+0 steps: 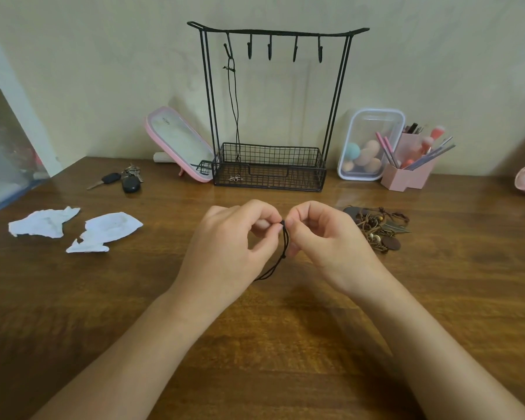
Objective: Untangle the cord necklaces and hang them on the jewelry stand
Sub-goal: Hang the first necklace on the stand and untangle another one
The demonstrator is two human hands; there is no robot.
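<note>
A black cord necklace (281, 253) hangs between my two hands above the wooden table (285, 344). My left hand (228, 250) and my right hand (325, 241) both pinch its top end with curled fingers, fingertips almost meeting. The cord trails down and under my left hand. The black wire jewelry stand (273, 33) rises at the back by the wall, with several hooks on its top bar. One black cord necklace (234, 110) hangs from the leftmost hook, its pendant down in the stand's basket. A tangle of brown cord necklaces (379, 227) with beads and discs lies right of my right hand.
Two torn white paper pieces (73, 227) lie at the left. Keys (125, 178) rest behind them. A pink-framed mirror (179, 144) leans left of the stand. A clear box with sponges (369, 145) and a pink brush holder (406, 171) stand at the right.
</note>
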